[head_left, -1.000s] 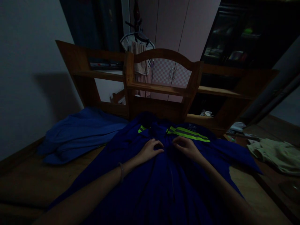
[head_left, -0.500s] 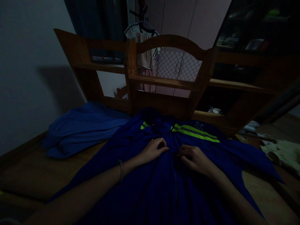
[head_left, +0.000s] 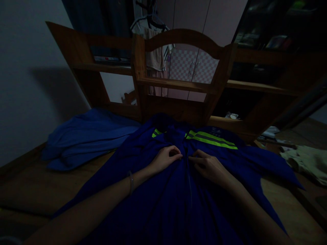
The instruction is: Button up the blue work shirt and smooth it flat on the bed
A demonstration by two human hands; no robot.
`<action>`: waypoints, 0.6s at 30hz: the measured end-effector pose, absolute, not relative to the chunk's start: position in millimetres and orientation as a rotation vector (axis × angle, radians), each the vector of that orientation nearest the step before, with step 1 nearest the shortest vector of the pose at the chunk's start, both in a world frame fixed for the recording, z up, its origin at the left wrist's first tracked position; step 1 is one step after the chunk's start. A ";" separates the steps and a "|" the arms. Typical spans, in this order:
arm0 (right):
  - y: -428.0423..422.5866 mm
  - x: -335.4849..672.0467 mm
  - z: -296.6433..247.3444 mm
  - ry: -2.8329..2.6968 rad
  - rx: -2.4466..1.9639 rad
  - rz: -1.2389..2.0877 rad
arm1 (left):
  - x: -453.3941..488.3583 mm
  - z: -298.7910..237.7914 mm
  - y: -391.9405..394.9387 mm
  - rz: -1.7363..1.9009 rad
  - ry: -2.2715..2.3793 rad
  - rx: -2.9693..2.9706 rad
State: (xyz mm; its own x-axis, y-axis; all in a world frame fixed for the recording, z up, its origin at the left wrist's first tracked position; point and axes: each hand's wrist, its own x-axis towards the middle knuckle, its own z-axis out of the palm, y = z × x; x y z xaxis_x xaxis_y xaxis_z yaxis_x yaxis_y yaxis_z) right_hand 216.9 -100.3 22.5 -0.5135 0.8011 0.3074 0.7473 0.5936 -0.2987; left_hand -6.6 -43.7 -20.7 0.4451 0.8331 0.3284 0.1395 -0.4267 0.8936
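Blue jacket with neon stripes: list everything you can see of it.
The blue jacket is dark blue cloth, spread out and creased on the wooden surface, its top toward the wooden frame. Yellow-green stripes cross the chest either side of a centre seam. The left hand curls its fingers into the cloth beside that seam; the right hand rests opposite, grip too dark to judge.

Crumpled blue cloth beside wooden shelf frame

place: home bedroom — wooden headboard | pink wardrobe | hung clothes
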 end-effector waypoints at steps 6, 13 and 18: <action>-101.7 209.4 34.0 -1.988 -1.067 0.443 | -5.0 -14.5 -50.4 1.014 0.883 1.909; -98.1 193.7 4.3 -1.945 -1.163 0.491 | 4.6 -4.1 -76.5 1.098 0.996 1.973; -98.9 191.4 1.4 -1.882 -1.230 0.551 | 7.1 -8.5 -80.7 1.137 0.991 1.872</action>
State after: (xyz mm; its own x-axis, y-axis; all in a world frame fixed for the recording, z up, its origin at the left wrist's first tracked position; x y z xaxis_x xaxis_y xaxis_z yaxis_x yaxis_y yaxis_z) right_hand 191.4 -98.9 1.4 -0.2038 0.8996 0.3863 0.5492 0.4317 -0.7155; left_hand 7.1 -80.7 -8.5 0.3149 0.8768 0.3634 0.2406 -0.4441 0.8630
